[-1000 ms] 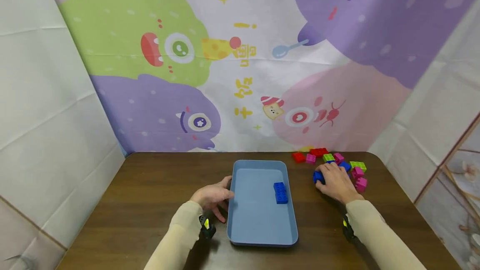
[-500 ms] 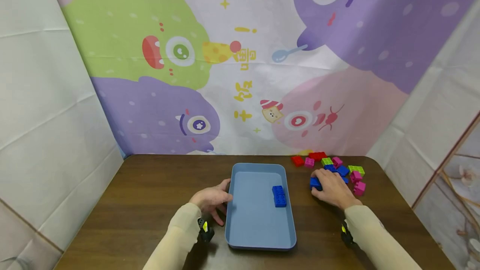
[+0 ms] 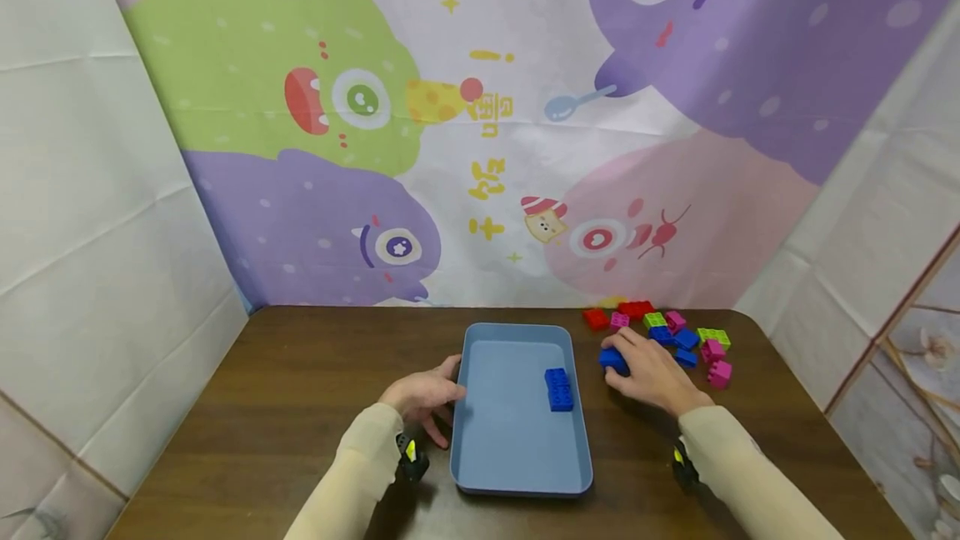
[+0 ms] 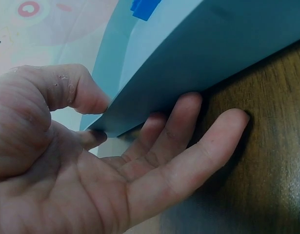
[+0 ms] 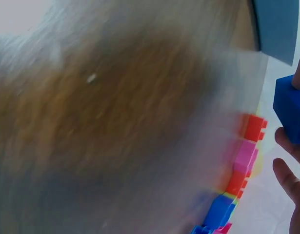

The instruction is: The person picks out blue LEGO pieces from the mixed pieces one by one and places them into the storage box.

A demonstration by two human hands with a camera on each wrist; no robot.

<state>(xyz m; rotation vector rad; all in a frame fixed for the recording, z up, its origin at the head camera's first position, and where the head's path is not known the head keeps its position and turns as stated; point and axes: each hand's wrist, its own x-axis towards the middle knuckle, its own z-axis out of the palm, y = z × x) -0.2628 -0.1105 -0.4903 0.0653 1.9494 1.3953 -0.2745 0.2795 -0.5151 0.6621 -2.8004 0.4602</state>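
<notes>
A blue-grey rectangular tray (image 3: 517,457) lies on the table, with blue building bricks (image 3: 558,390) against its right side. My left hand (image 3: 423,394) holds the tray's left wall. In the left wrist view the thumb (image 4: 89,95) bends onto the rim, while the other fingers (image 4: 218,136) reach along the outside and below. To the right of the tray, my right hand (image 3: 652,373) grips a blue building brick (image 3: 613,360) between thumb and fingers. The right wrist view catches that brick (image 5: 290,107) at its right edge, apart from the bricks behind.
Beyond my right hand lie several loose bricks: a red brick (image 3: 596,319), a pink brick (image 3: 719,373), a lime green brick (image 3: 713,337) and a blue brick (image 3: 686,340) among them. A cartoon-printed cloth (image 3: 480,190) hangs behind the dark wooden table (image 3: 315,407).
My right hand has drawn left from the pile toward the tray with the blue brick, uncovering other blue bricks. The left hand stays at the tray.
</notes>
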